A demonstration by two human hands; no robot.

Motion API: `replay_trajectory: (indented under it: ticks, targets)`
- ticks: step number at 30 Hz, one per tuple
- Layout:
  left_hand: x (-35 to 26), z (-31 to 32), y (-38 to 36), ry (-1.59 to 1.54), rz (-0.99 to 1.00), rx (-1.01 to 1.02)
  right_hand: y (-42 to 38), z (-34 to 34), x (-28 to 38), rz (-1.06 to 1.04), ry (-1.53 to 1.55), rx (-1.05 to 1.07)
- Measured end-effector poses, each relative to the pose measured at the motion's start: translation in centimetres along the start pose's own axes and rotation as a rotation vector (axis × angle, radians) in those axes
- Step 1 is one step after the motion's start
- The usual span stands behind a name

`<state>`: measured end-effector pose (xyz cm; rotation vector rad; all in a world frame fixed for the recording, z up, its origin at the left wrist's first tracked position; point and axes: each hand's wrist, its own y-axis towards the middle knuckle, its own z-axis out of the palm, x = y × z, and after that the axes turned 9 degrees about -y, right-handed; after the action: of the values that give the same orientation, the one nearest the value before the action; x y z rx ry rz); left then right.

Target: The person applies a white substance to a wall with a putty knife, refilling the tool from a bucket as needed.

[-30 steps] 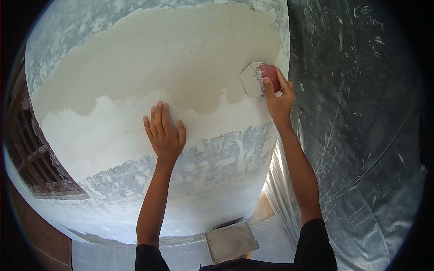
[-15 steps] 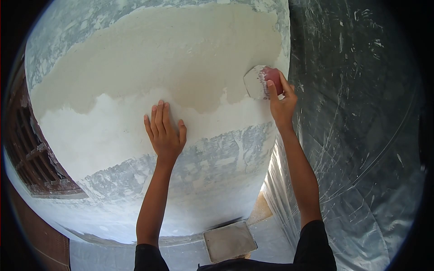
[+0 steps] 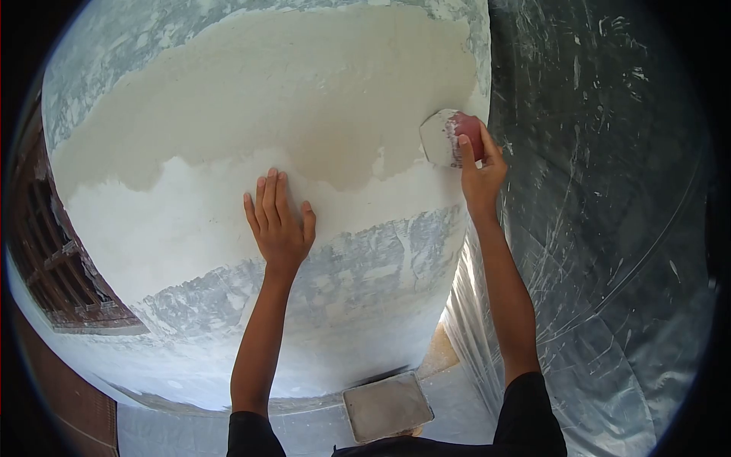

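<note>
Right hand (image 3: 483,179), upper right of frame: fingers grip scraper (image 3: 448,139) against wall (image 3: 228,99). Left hand (image 3: 280,230), near centre: fingers extended on wall. Tray (image 3: 388,407) bottom centre.

Wall (image 3: 365,297): widest open stretch runs above both hands, over the tan patch (image 3: 251,84). Between left hand (image 3: 279,225) and right hand (image 3: 483,174), a broad gap, passable along the wall face. Scraper (image 3: 454,139) bounds that gap at upper right. Rightward: plastic sheet (image 3: 601,190) borders the wall's edge, near the right hand. Leftward: room as far as the barred opening (image 3: 65,263) (well apart). Low centre: tray (image 3: 388,407) stands in the way, between the arms.
</note>
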<state>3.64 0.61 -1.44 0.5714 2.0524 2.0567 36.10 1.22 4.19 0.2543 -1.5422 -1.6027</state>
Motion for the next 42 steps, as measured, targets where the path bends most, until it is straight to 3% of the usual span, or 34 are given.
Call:
replay_trajectory:
  ticks: [2, 6, 8, 12, 14, 18, 20, 22, 24, 26, 27, 29, 30, 34, 36, 38, 40, 42]
  targets:
    - [0.1, -0.1, -0.1, -0.001, -0.004, 0.004, 1.7, -0.7, -1.0, 0.13, 0.185, -0.174]
    - [0.1, 0.2, -0.2, 0.003, -0.004, 0.004, -0.4, -0.9, 0.7, 0.136, 0.299, -0.098]
    - [0.0, 0.2, -0.1, -0.001, -0.001, 0.003, -2.5, -0.9, 2.2, -0.004, -0.115, 0.271]
    - [0.1, 0.1, -0.1, -0.003, 0.002, 0.006, -2.3, -0.2, 1.3, -0.176, -0.217, 0.341]
    - [0.0, 0.0, -0.2, 0.002, -0.002, 0.007, -0.1, 0.0, 0.2, 0.055, 0.054, -0.027]
    - [0.1, 0.0, -0.1, 0.005, 0.0, 0.007, 1.0, -0.1, 1.0, 0.148, 0.334, -0.12]
    - [0.0, 0.1, -0.1, 0.004, 0.004, 0.005, -0.9, 0.1, 2.6, 0.001, 0.048, 0.188]
    - [0.0, 0.0, -0.1, 0.001, 0.0, 0.007, -1.8, 0.5, 3.3, -0.204, -0.061, 0.339]
    - [0.0, 0.0, -0.1, 0.001, 0.005, 0.006, -0.8, 0.8, 2.5, -0.229, -0.122, 0.325]
    - [0.0, 0.0, -0.1, 0.003, 0.006, 0.003, 1.3, 0.9, 1.2, -0.005, 0.008, -0.012]
    - [0.0, 0.0, -0.1, 0.004, 0.005, 0.004, 2.0, 0.7, 1.0, -0.006, 0.008, -0.011]
    - [0.1, 0.0, -0.1, 0.009, 0.006, 0.001, 3.3, 0.4, 1.6, 0.176, 0.431, -0.166]
    - [0.1, 0.0, -0.1, 0.012, 0.003, 0.005, 3.0, 0.6, 1.8, 0.174, 0.432, -0.167]
    - [0.0, 0.0, -0.1, 0.012, -0.001, 0.013, -0.5, 1.7, 2.8, -0.087, -0.034, 0.234]
    - [-0.1, 0.0, -0.1, 0.008, 0.003, 0.014, -0.2, 1.8, 3.2, -0.142, -0.12, 0.202]
    - [0.0, -0.1, -0.1, 0.011, 0.0, 0.011, 1.7, 1.7, 1.9, 0.014, 0.052, 0.02]
    - [0.0, -0.1, -0.1, 0.016, 0.005, 0.013, 4.4, 0.7, -0.4, 0.032, 0.096, -0.034]
    - [0.1, 0.0, -0.2, 0.017, 0.003, 0.012, 5.9, -0.1, -1.8, 0.116, 0.19, -0.287]
